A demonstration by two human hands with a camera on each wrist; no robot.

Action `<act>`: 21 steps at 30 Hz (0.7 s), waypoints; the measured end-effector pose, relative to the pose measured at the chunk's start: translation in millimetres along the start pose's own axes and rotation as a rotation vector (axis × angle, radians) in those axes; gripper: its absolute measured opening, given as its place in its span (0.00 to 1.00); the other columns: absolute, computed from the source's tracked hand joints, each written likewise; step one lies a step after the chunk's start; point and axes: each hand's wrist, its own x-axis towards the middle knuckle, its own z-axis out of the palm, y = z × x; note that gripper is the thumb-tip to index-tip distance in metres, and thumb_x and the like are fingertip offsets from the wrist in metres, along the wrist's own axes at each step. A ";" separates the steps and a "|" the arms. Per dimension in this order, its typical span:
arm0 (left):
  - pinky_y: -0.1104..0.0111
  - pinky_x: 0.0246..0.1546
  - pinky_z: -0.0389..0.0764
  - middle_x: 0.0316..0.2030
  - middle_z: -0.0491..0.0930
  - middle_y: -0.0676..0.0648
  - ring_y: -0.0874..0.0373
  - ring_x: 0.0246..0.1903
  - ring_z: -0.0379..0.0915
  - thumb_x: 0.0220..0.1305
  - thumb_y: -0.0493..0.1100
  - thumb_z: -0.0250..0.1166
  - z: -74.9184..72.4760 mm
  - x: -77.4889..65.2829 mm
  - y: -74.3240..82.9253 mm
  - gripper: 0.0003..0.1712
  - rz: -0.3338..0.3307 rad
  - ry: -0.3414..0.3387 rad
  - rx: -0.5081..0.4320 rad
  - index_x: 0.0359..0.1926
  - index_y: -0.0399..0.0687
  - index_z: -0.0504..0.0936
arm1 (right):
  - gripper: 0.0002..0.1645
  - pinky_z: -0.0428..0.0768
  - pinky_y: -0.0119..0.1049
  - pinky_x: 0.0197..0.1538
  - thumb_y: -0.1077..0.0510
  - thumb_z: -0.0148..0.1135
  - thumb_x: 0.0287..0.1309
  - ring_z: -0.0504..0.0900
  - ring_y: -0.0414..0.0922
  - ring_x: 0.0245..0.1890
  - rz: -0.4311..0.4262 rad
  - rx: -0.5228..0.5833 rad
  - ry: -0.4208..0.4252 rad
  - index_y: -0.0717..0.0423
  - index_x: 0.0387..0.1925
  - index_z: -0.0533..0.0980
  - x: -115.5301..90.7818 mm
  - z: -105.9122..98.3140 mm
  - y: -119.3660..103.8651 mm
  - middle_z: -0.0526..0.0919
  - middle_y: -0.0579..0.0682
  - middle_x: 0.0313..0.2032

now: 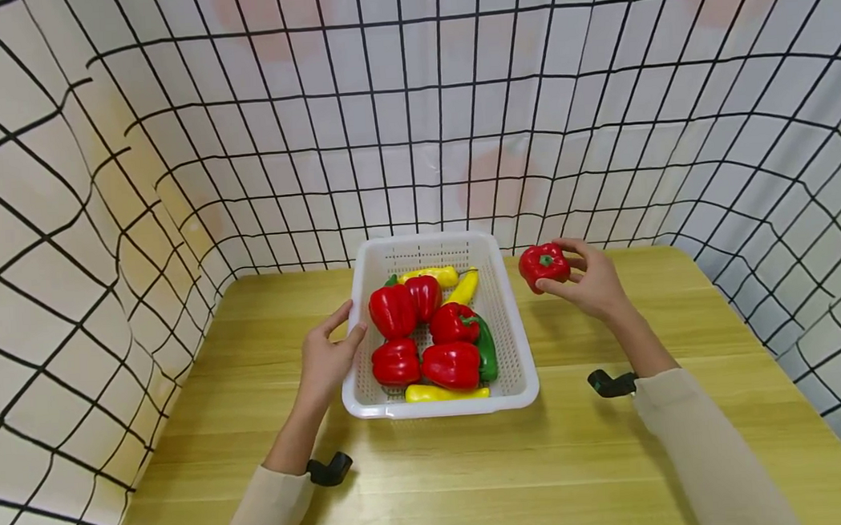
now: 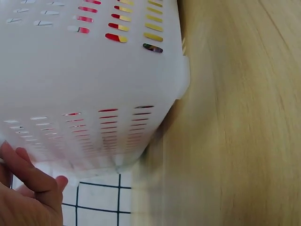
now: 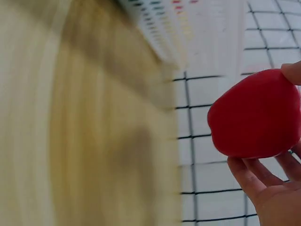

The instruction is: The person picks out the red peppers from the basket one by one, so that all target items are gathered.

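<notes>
Pinching a red bell pepper (image 1: 535, 270) between thumb and fingers, the right hand (image 1: 595, 284) holds it stem end toward the head camera; the pepper is roundish, with no clear long axis, and seems clear of the table (image 1: 433, 470). Just beside it at 9 o'clock, across a narrow gap, runs the right rim of the white basket (image 1: 514, 321), whose middle lies at about 8 o'clock from the pepper. Within the basket, nearest this grip, a yellow pepper (image 1: 464, 288) lies at 1 o'clock and a green pepper (image 1: 487, 353) at 4. Another yellow one lies at 12; a third lies at 6, its long axis from 9 to 3. Five other red peppers (image 1: 393, 312) sit among them. Farther off, at the basket's 9 o'clock, the left hand (image 1: 325, 363) holds the opposite rim, thumb on top; how firmly I cannot tell. Beyond the basket, at 12 o'clock, rises a white wall (image 1: 422, 118) with black grid lines.
</notes>
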 end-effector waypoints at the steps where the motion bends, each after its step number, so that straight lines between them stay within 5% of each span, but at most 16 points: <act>1: 0.57 0.40 0.90 0.71 0.72 0.48 0.43 0.47 0.87 0.70 0.51 0.68 0.4 0.0 -0.2 0.31 -0.002 0.008 -0.006 0.72 0.63 0.74 | 0.48 0.78 0.62 0.63 0.50 0.76 0.58 0.72 0.67 0.66 0.010 0.002 0.006 0.56 0.75 0.63 0.1 0.0 3.9 0.66 0.62 0.72; 12: 0.60 0.36 0.90 0.66 0.77 0.48 0.48 0.38 0.89 0.69 0.52 0.70 3.3 0.8 -2.1 0.31 0.023 0.015 0.003 0.71 0.62 0.76 | 0.51 0.80 0.63 0.61 0.38 0.72 0.60 0.69 0.68 0.68 0.182 -0.040 0.048 0.50 0.77 0.61 -0.8 8.2 42.4 0.63 0.61 0.75; 21: 0.61 0.31 0.90 0.65 0.77 0.48 0.51 0.32 0.88 0.68 0.53 0.70 -2.6 0.7 -2.1 0.31 0.028 0.026 0.035 0.71 0.61 0.76 | 0.47 0.78 0.61 0.65 0.38 0.69 0.63 0.74 0.66 0.64 0.181 -0.003 0.080 0.53 0.75 0.64 8.4 25.5 57.8 0.67 0.63 0.72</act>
